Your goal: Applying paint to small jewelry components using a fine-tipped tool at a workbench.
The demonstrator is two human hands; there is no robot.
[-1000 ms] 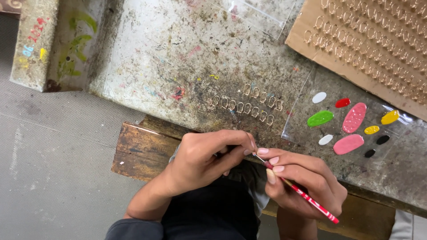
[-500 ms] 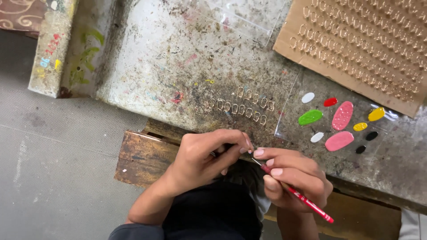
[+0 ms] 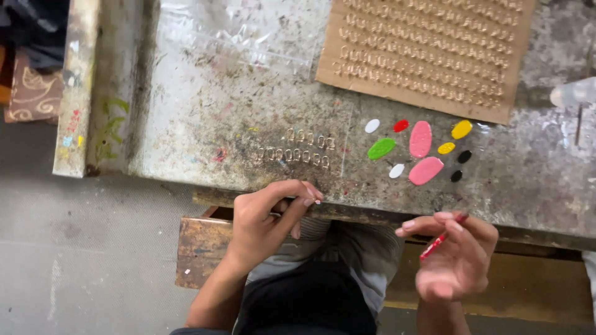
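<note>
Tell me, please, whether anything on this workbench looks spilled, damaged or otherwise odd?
Nothing looks spilled: the paint blobs sit as separate dabs on the worn, paint-flecked benchtop. The cardboard sheet lies slightly askew. The right hand holds a red brush.

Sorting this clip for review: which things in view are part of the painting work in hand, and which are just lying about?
In use:
- red-handled brush, held in right hand
- small piece pinched in left hand, too small to tell
- paint blobs on worktable
- rows of small pieces on the table

Lying about:
- cardboard sheet of small pieces
- clear plastic film
</note>
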